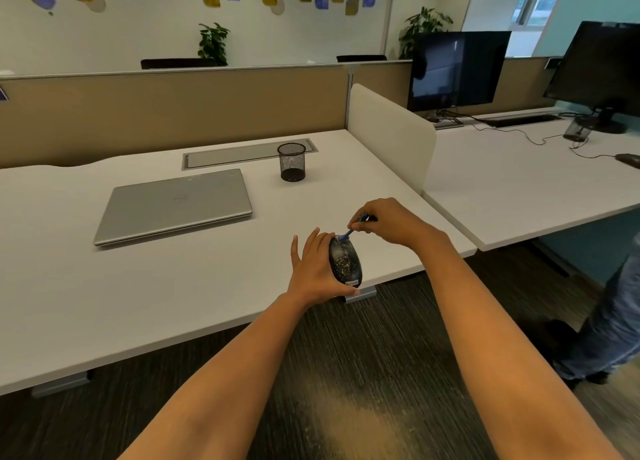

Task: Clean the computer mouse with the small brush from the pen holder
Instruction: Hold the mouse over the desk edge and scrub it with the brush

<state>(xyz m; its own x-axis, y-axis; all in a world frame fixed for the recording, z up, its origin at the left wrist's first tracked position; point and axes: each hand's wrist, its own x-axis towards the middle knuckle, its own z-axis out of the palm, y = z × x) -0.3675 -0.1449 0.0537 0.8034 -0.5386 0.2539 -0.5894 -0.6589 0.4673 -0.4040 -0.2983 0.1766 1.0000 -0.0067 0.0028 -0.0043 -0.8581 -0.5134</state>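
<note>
A black computer mouse (344, 262) speckled with yellowish crumbs sits near the front edge of the white desk (207, 279). My left hand (313, 272) grips it from its left side, thumb under its near end. My right hand (384, 222) pinches a small blue brush (350, 231), whose tip touches the far end of the mouse. A black mesh pen holder (292, 162) stands upright further back on the desk, apart from both hands, with nothing sticking out of it.
A closed grey laptop (175, 208) lies to the left. A white divider panel (391, 134) separates this desk from the neighbouring one with two monitors (457, 70). A person's leg in jeans (609, 328) stands at the right. Yellowish dust lies on the carpet (349, 421).
</note>
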